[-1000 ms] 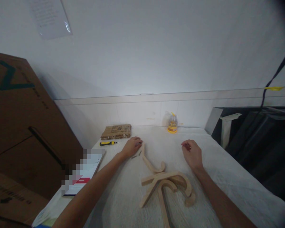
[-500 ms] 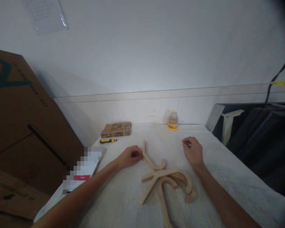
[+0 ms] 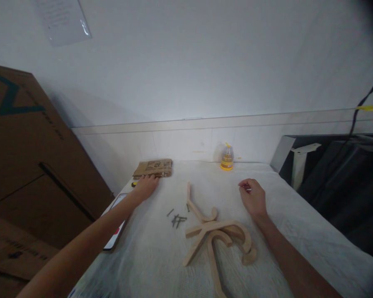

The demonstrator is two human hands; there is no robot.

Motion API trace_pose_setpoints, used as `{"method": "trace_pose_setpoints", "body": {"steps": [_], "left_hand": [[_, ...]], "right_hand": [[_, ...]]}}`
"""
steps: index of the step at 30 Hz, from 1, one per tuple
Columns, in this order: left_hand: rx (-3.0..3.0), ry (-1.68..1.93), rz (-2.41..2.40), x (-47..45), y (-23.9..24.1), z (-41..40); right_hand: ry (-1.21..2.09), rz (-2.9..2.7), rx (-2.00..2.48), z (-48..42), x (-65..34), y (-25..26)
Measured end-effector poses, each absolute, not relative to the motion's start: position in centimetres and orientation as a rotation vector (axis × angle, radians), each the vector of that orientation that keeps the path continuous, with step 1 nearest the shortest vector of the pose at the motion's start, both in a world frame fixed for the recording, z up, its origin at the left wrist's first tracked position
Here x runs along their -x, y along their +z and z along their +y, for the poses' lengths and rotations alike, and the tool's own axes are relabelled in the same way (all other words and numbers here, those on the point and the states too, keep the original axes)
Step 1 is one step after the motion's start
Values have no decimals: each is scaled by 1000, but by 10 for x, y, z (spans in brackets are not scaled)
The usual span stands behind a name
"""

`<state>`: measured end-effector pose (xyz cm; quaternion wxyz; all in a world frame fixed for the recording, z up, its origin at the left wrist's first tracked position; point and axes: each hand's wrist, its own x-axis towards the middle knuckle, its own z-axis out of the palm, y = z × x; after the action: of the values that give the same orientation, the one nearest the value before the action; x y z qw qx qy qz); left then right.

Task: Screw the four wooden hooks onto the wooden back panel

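Note:
My left hand point(image 3: 146, 187) lies over the yellow-and-black screwdriver point(image 3: 134, 184), its fingers stretched toward the folded cardboard point(image 3: 153, 167). Only the end of the screwdriver's handle shows; the rest is hidden beneath the hand. On the right, my right hand point(image 3: 253, 198) is closed in a pinch above the cloth, with a small pale bit at the fingertips too tiny to name. Between the hands lie several curved wooden pieces point(image 3: 217, 225), some overlapping. Several screws point(image 3: 178, 220) rest loose to their left, and one more lies against the upper wooden piece point(image 3: 195, 210).
A clear bottle-shaped container with a yellow base point(image 3: 226, 158) stands at the back by the wall. A phone point(image 3: 113, 244) lies at the left edge, partly under my left forearm. Large cardboard boxes point(image 3: 34, 145) rise on the left; dark panels point(image 3: 338, 174) lean on the right.
My left hand has moved from beside the upper wooden piece, back and left onto the screwdriver. The loose screws now show where my arm covered them. My right hand has stayed put.

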<state>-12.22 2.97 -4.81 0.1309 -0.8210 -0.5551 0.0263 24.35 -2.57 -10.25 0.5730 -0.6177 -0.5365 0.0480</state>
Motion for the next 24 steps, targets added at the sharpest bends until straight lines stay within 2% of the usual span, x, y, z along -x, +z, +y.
{"method": "trace_pose_setpoints", "body": {"steps": [10,15,19,22,24], "left_hand": [[2410,134,-1577,116,-31,4],[2547,-198,-1904,113,-43,-19],[2842,-251,-2033,106,-51,-20],[2627,-433,-1970,105,-50,7],[2348,-521,-2134,111,-48,34]], "right_hand": [[105,-1254,1434,-25,-243,-103],[121,-1259,1441,-25,-243,-102],[127,-1257,1438,-25,-242,-102],[128,-1255,1438,-25,-242,-102],[128,-1251,1439,-25,-242,-102]]}}
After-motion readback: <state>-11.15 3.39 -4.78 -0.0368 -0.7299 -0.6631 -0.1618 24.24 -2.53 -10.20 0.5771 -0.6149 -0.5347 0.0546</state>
